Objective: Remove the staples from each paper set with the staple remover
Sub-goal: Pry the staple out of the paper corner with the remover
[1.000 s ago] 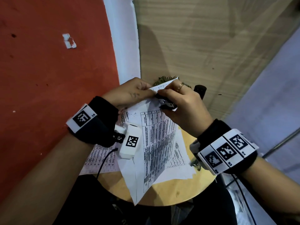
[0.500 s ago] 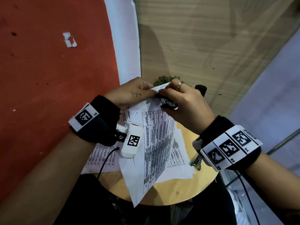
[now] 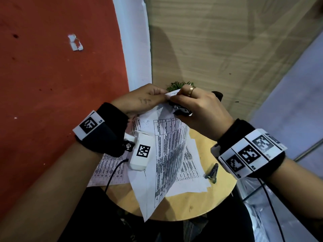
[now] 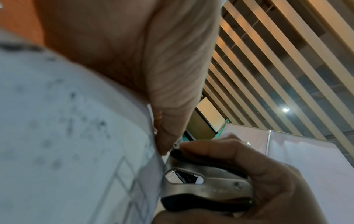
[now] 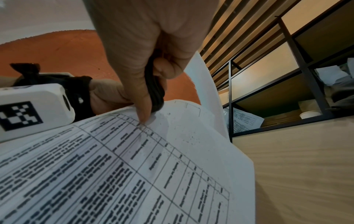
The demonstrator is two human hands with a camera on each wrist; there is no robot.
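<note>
Head: metal clip [image 3: 212,172] beside loose sheets [image 3: 189,173].

A metal clip [image 3: 212,172] lies on the round wooden table [image 3: 188,206] beside a green plant [image 3: 176,84].

Printed paper set [image 3: 167,151] lifted off table, staple remover [image 3: 180,110] biting its top corner

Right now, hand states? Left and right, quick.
Left hand: pinches the top corner of the paper set.
Right hand: grips the staple remover, its metal end at that same corner.
</note>
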